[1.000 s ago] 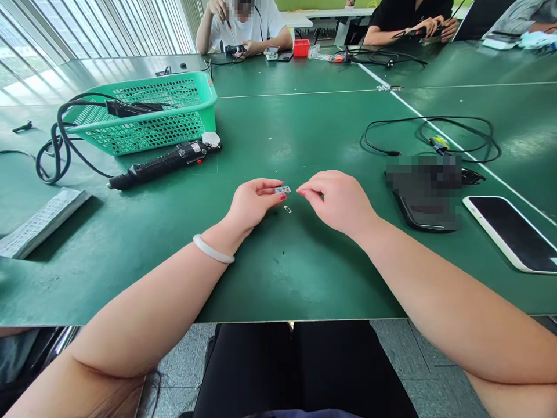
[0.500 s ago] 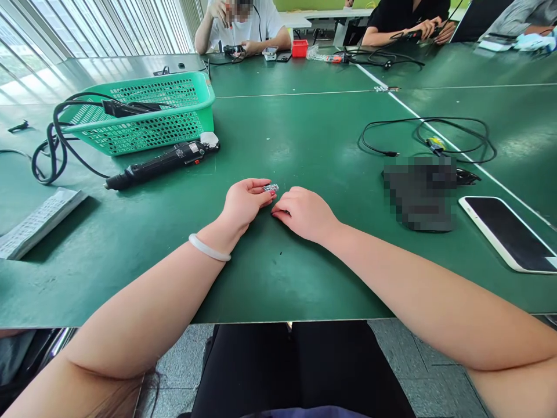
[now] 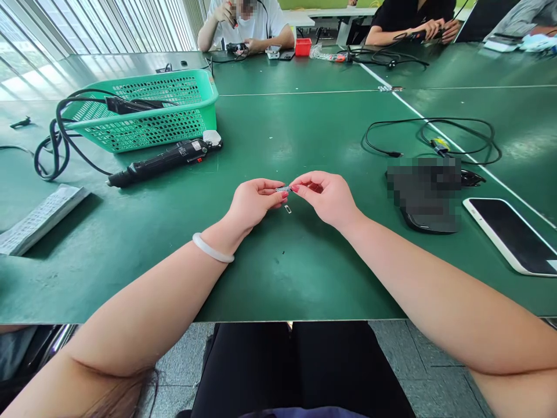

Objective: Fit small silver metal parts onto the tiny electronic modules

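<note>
My left hand pinches a small silver metal part between thumb and fingertips, just above the green table. My right hand is closed in a pinch at the other end of that same part, fingertips touching it. A second tiny metal piece lies on the table right below the two hands. A white bangle sits on my left wrist.
A black electric screwdriver with its cable lies left of the hands, beside a green plastic basket. A white phone, a dark blurred object and a looped black cable lie to the right. Other people work at the far end.
My right hand went down to the table near the tiny piece, then rose again and now pinches the end of the part that my left hand keeps holding.
</note>
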Available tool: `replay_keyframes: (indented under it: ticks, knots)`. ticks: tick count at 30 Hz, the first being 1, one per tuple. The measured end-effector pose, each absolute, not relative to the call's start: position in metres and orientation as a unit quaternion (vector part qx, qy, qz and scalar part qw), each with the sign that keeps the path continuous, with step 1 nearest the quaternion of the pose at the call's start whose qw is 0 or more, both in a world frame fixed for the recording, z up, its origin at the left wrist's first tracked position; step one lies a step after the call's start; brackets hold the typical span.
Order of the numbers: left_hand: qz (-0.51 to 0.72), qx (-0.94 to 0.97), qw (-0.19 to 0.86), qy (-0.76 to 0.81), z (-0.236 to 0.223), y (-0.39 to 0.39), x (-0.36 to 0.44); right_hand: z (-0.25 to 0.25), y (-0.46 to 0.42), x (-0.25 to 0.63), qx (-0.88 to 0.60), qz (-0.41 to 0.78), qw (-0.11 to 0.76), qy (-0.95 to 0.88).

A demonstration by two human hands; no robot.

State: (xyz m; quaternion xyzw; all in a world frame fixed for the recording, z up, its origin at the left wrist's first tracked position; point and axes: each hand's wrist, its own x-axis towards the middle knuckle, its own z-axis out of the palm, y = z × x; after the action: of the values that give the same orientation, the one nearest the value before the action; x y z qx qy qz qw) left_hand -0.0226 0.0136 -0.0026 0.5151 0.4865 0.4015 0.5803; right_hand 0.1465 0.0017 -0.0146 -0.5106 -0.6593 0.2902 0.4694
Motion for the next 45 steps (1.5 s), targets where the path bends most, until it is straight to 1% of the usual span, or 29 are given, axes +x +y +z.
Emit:
replay_keyframes:
  ticks: [9,19,21,27,35,37,39,42,45]
  knots:
    - [0.401,0.516,0.584,0.482,0.0002,0.0117,-0.0223,-0.0154,0.0012,0.1464,-0.517,0.245,0.468,-0.673]
    - [0.420,0.493,0.609,0.458,-0.0003,0.0117,-0.0230,-0.0127,-0.0010,0.1471,-0.524,0.212,0.444,-0.695]
    - [0.424,0.491,0.620,0.440,-0.0010,0.0120,-0.0236,-0.0138,-0.0003,0.1472,-0.520,0.227,0.453,-0.688]
    - [0.409,0.508,0.640,0.407,-0.0020,0.0118,-0.0244,-0.0172,0.0024,0.1481,-0.499,0.322,0.481,-0.644]
    - [0.404,0.523,0.640,0.393,-0.0028,0.0122,-0.0232,-0.0154,0.0032,0.1477,-0.500,0.337,0.482,-0.635]
    - [0.411,0.520,0.630,0.405,-0.0032,0.0134,-0.0227,-0.0166,0.0039,0.1496,-0.513,0.335,0.462,-0.641]
    - [0.421,0.512,0.616,0.426,-0.0040,0.0152,-0.0225,-0.0182,0.0039,0.1515,-0.546,0.311,0.404,-0.665]
    - [0.433,0.497,0.597,0.457,-0.0059,0.0177,-0.0224,-0.0198,0.0022,0.1522,-0.579,0.234,0.294,-0.723]
    - [0.433,0.498,0.575,0.484,-0.0077,0.0188,-0.0221,-0.0191,-0.0004,0.1497,-0.571,0.182,0.233,-0.766]
